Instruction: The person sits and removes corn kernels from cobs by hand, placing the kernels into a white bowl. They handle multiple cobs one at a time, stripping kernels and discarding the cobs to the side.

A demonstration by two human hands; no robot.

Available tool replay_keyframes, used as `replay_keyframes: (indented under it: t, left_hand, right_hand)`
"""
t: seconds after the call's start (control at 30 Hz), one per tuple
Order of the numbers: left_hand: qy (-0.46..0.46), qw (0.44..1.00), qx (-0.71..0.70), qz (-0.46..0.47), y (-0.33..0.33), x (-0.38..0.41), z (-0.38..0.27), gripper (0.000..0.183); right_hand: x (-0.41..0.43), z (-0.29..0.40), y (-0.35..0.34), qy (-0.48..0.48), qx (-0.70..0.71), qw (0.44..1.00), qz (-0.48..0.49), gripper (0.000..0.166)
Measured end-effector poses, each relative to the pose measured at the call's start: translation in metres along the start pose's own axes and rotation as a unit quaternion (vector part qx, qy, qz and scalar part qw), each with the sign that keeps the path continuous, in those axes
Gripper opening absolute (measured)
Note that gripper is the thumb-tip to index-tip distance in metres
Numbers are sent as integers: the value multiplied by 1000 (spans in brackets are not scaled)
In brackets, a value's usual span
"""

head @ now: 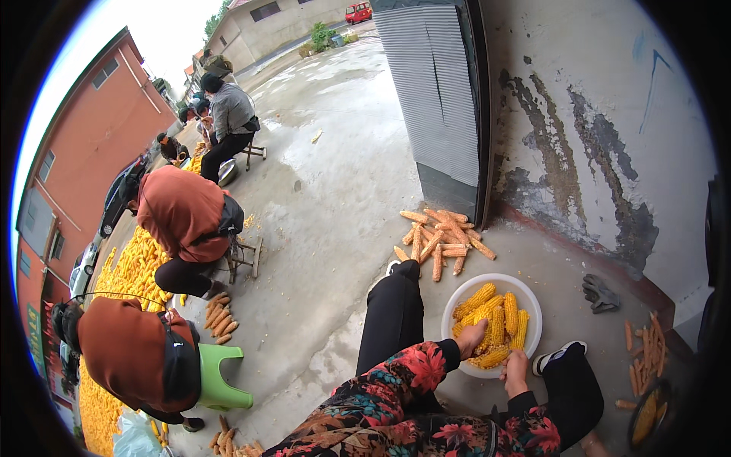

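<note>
A round white plastic basin [535,297] stands on the concrete between my legs, holding several yellow ears of corn [510,311] and loose kernels. From its left side my left hand [472,338] reaches over the rim, its thumb against the ears; its fingers are partly hidden, so its grip is unclear. My right hand [515,368], at the near right rim, has curled fingers around the end of a yellow ear of corn [491,359] lying low in the basin between both hands. Both hands are bare.
Stripped cobs [440,237] lie beyond the basin, others [648,351] at right beside a dark bowl [650,417]. A grey glove [599,294] lies near the wall [677,291]. At left, people [180,211] sit on stools beside heaped corn [134,265]; one uses a green stool [220,374].
</note>
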State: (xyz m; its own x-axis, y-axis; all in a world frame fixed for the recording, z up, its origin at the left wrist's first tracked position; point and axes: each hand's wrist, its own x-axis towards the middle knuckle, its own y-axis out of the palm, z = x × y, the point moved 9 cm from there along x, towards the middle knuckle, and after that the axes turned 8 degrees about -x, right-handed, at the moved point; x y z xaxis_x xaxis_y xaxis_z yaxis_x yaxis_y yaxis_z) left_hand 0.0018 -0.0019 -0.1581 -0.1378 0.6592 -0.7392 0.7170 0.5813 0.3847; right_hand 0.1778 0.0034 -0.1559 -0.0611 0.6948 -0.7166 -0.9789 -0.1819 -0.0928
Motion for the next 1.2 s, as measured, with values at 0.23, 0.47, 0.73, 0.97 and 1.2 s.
replay_keyframes:
  t: [0.23,0.47,0.73,0.97,1.2]
  left_hand:
    - [-46,999,23,-11,-5,4,54,49]
    - [54,981,150,-110,-34,53,53,54]
    - [39,977,187,-91,6,38,53,57]
    - [87,948,279,-127,-32,25,52,59]
    - [-57,998,23,21,-9,23,47,41]
  right_hand:
    - [-22,-7,-7,-9,22,999,37,30]
    - [-34,-17,-15,15,52,995,83,20]
    - [-37,-27,-74,9,61,998,4,24]
    - [-39,-23,-35,-19,45,998,-26,27]
    - [-71,22,-4,-82,-29,995,-48,36]
